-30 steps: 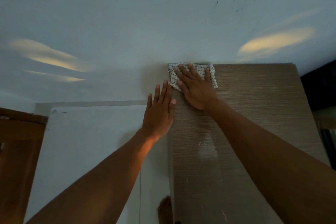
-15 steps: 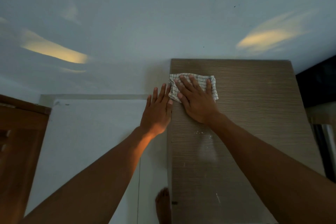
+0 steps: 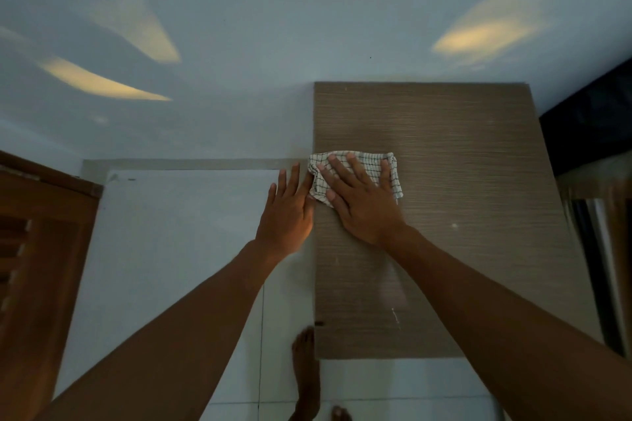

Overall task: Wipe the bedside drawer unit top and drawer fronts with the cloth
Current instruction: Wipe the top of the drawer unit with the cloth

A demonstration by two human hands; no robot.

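Wood-grain top of the bedside drawer unit [image 3: 461, 154] fills the right half of the view, back edge against the pale wall [image 3: 273, 10], left edge running 12-to-6 beside white floor tiles [image 3: 178, 249]. Drawer fronts not visible from up here.

Right hand [image 3: 359, 202] lies flat, palm down, fingers [image 3: 355, 164] spread toward 12, pressing the checked cloth [image 3: 388, 164] onto the top. No pinch or curl: it is pinned by pressure only. The cloth is folded, long axis 9-to-3, sitting at the left edge roughly a third of the way in from the back. It lies under and at 12 of the palm, so bare unwiped surface lies at 6 of the hand (pale specks and streaks down there) and at 3, across the whole right side.

Left hand [image 3: 287, 215] is open, empty, fingers extended, hanging off the left edge at 9 of the cloth, fingertips touching or nearly touching its corner. Can't tell if it braces on the unit's side. The right hand is the working one.

Versus a second ago: cloth and right hand were in the back-left corner against the wall; now they're well down toward 6 along the left edge, with a clear strip of top behind them. Left hand has tracked alongside.

Judgement: top pass is early; next stroke likely runs on toward 6 or sweeps to 3.

A bare foot [image 3: 304, 369] stands at 6, beside the front-left corner.
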